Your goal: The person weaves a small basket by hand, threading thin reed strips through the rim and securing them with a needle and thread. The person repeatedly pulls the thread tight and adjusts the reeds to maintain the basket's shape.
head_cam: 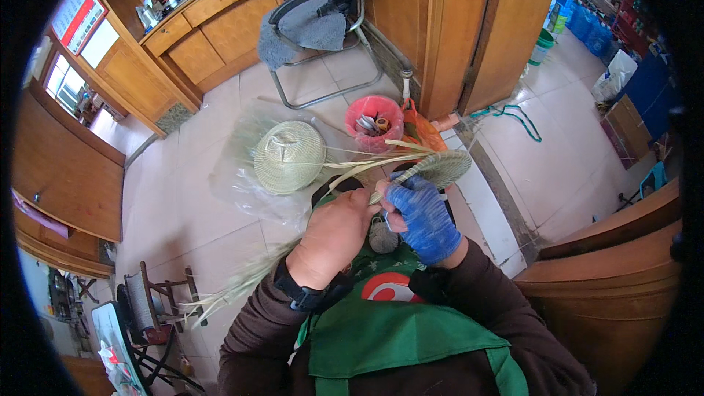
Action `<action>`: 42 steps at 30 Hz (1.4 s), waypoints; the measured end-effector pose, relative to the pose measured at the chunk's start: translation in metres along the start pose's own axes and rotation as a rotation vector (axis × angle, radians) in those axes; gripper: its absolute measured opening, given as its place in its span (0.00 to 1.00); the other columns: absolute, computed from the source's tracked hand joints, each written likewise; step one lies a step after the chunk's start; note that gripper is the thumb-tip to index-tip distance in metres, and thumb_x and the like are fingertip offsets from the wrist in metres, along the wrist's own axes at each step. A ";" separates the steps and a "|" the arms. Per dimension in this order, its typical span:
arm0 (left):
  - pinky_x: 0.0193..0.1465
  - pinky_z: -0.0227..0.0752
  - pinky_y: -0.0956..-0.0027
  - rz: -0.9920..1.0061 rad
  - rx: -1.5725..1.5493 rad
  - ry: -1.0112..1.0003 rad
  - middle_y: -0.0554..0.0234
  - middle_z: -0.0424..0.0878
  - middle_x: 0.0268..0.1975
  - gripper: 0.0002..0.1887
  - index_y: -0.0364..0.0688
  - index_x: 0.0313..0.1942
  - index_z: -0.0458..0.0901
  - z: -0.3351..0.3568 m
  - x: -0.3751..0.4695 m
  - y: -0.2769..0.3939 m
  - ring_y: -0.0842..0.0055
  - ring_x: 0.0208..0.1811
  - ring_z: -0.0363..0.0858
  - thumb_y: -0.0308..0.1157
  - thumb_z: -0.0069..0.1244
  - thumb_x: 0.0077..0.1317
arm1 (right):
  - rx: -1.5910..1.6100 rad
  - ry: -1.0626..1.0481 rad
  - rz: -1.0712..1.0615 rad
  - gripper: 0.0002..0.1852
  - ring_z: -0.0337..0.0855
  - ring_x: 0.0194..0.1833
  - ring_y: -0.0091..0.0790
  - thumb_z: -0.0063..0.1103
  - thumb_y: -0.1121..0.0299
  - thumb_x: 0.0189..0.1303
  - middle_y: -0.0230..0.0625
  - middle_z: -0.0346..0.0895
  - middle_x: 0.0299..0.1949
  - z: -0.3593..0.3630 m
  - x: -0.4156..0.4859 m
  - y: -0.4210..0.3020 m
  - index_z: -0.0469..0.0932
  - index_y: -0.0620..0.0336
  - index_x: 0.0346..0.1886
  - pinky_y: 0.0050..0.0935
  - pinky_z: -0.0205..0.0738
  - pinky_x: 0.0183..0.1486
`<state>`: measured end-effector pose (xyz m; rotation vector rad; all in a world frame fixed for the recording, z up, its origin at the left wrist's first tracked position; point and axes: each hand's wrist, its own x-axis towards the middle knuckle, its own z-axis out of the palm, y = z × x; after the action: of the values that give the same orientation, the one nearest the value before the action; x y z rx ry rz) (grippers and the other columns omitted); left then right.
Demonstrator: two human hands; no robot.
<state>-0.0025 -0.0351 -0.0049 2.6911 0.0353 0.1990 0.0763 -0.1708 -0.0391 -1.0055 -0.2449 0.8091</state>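
A round woven straw piece (448, 168) with a thick wrapped rim is held up over my lap. My right hand (422, 219), in a blue knitted fingerless glove, grips it by the rim. Bare and wearing a black band at the wrist, my left hand (336, 231) pinches straw strands (374, 198) where they leave the rim; its fingertips are partly hidden. Long loose straw strips (357, 166) fan out to the left and above. More straw (242, 275) trails out past my left forearm. Between my wrists sits a small grey, rounded object (383, 236).
A domed woven straw hat or lid (290, 157) lies on clear plastic sheeting (234, 176) on the tiled floor. Beyond my hands are a pink-lined bin (360, 107), an orange plastic bag (423, 131) and a metal-framed chair (308, 33). A folding stool (159, 297) stands left; a raised threshold (484, 198) runs right.
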 end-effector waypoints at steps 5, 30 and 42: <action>0.36 0.71 0.51 -0.032 -0.235 0.063 0.44 0.79 0.30 0.10 0.39 0.40 0.73 0.025 -0.004 -0.016 0.49 0.35 0.78 0.37 0.45 0.68 | -0.261 -0.025 -0.015 0.09 0.64 0.17 0.17 0.52 0.64 0.66 0.26 0.67 0.21 -0.009 0.001 -0.002 0.74 0.59 0.33 0.17 0.56 0.20; 0.28 0.74 0.62 0.420 0.245 0.143 0.56 0.79 0.30 0.15 0.38 0.46 0.74 0.004 0.005 -0.030 0.61 0.28 0.80 0.33 0.52 0.61 | -1.651 -0.407 -0.658 0.05 0.79 0.33 0.46 0.57 0.67 0.55 0.40 0.75 0.27 -0.013 0.053 -0.055 0.75 0.56 0.29 0.41 0.72 0.34; 0.27 0.70 0.67 0.211 -0.144 0.331 0.56 0.79 0.27 0.11 0.40 0.45 0.75 0.023 -0.010 -0.034 0.65 0.25 0.78 0.25 0.53 0.62 | -1.298 0.033 -1.106 0.09 0.79 0.36 0.47 0.60 0.72 0.55 0.39 0.77 0.32 0.000 -0.002 -0.049 0.78 0.59 0.40 0.40 0.74 0.42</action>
<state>-0.0092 -0.0146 -0.0411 2.4884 -0.1571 0.6832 0.0987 -0.1862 0.0019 -1.7680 -1.2607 -0.5256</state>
